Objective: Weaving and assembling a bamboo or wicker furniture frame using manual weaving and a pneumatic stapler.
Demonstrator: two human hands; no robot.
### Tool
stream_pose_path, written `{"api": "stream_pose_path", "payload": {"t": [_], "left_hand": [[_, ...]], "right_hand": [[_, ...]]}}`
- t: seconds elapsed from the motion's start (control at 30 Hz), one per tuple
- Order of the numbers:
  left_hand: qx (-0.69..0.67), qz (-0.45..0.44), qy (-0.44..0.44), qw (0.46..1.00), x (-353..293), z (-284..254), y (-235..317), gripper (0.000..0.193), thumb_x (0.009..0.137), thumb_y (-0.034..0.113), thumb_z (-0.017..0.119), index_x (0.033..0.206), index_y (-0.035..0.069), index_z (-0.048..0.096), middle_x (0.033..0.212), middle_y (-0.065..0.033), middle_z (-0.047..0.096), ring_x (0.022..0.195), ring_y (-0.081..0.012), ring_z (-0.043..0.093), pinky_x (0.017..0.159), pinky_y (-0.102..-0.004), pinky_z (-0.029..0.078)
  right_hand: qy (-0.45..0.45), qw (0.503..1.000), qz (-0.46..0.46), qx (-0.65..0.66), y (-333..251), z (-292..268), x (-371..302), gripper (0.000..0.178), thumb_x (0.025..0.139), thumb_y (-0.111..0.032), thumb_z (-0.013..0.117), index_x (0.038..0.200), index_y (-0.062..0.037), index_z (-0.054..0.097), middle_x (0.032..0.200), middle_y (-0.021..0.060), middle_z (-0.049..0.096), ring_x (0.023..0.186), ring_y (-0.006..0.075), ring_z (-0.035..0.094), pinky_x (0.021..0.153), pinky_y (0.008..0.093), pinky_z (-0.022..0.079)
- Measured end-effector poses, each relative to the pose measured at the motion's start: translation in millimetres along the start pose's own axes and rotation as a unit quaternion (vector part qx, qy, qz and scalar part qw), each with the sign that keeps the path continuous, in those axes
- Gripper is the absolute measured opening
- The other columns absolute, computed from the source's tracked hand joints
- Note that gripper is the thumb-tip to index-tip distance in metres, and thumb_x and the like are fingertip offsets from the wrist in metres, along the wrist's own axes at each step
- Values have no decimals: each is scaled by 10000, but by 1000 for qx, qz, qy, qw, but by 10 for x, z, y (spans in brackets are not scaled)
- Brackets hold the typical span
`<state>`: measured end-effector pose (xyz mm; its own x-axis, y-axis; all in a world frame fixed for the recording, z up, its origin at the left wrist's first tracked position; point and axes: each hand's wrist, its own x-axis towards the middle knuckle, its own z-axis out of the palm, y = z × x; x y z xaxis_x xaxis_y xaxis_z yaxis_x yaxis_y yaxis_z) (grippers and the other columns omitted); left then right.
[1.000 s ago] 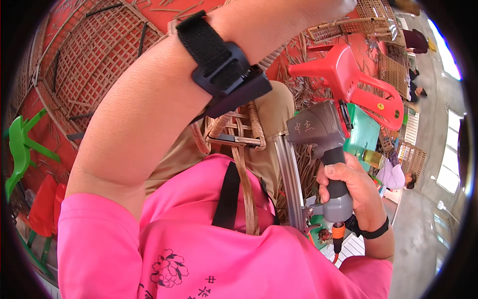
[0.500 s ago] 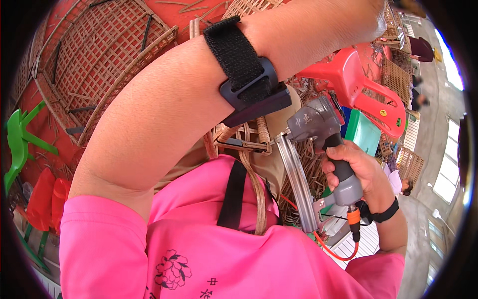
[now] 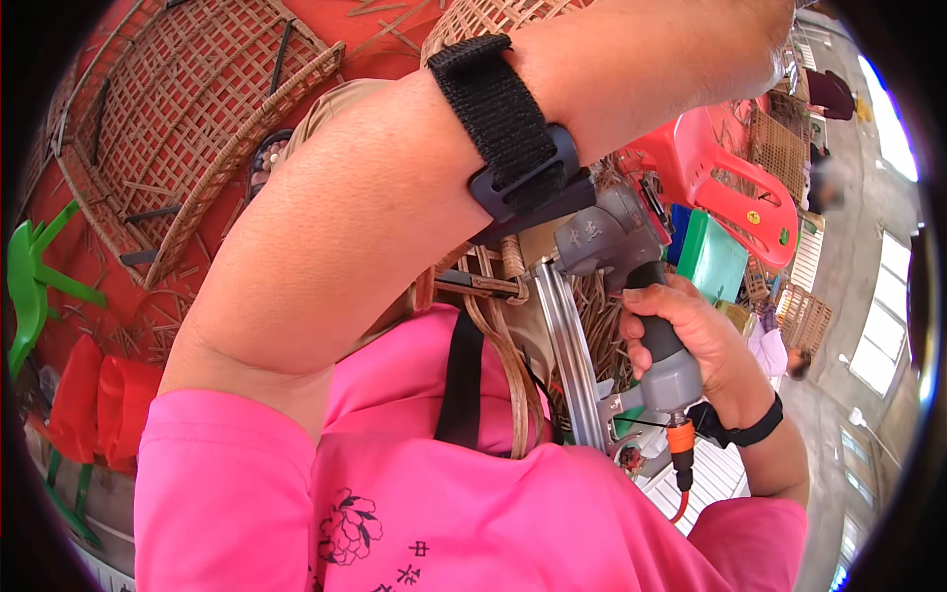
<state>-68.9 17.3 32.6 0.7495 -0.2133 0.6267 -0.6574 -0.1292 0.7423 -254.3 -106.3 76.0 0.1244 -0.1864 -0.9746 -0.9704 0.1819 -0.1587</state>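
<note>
My right hand is wrapped round the black grip of a grey pneumatic staple gun. The tool's long silver magazine slants down toward my waist, and an orange-collared air hose fitting hangs from the grip's lower end. Against the tool's nose is a small woven rattan piece on my lap, mostly covered by my left forearm. Loose rattan strips trail from it over my pink shirt. My left arm reaches across to the upper right, and the hand itself lies outside the picture.
A large woven basket lies on the red floor at upper left. Nearby are a green stool and red bags. To the right stand a red plastic chair and a teal box. Other people are farther off.
My left arm has shifted slightly right and up. The staple gun in my right hand has moved a little left and down, closer to the rattan piece.
</note>
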Motion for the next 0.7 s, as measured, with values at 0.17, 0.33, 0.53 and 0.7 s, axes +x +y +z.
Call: {"api": "stream_pose_path", "payload": {"t": [0.17,0.33,0.53,0.7], "left_hand": [[2,21,81,996,0,158,-6,595,754,-58,658,1299,-71,418,1262,-274,462,1209,-400,485,1040,-422,437],[-19,52,17,998,-2,70,-62,582,754,-51,638,1295,-62,426,1256,-288,467,1201,-431,489,1007,-442,454],[-3,21,52,998,5,176,-16,524,771,-37,618,1263,-61,439,1219,-288,491,1175,-438,507,985,-451,466],[8,38,54,998,9,198,23,529,781,-33,601,1280,-75,430,1189,-296,499,1164,-440,512,986,-454,464]], "right_hand": [[3,999,-39,-9,112,56,-23,216,859,-201,725,873,-79,547,708,23,580,498,146,593,460,318,509],[-22,997,-70,-14,202,40,12,216,859,-195,721,850,-71,545,688,27,574,486,143,587,453,303,503],[-46,996,-71,0,280,-1,39,198,859,-173,712,840,-59,552,677,28,570,478,137,579,443,284,478],[-64,995,-80,-13,327,-15,58,174,861,-159,703,858,-45,571,669,24,564,483,138,578,455,279,473]]}}
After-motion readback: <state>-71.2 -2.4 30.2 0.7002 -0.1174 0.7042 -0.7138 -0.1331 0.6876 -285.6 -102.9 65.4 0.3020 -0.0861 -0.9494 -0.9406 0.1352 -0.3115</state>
